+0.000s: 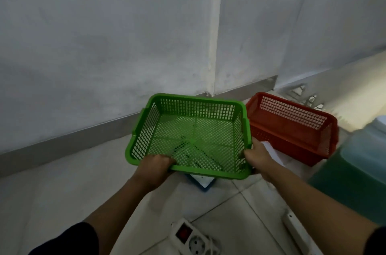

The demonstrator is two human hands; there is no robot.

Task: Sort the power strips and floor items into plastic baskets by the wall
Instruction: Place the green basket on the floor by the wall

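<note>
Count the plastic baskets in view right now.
2. The green basket is held in both hands near the wall; the red basket sits on the floor to its right. Others may lie outside the view.

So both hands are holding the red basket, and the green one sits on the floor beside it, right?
Not quite, the colours are swapped. The head view shows the left hand and right hand holding the green basket, while the red basket sits on the floor beside it.
</note>
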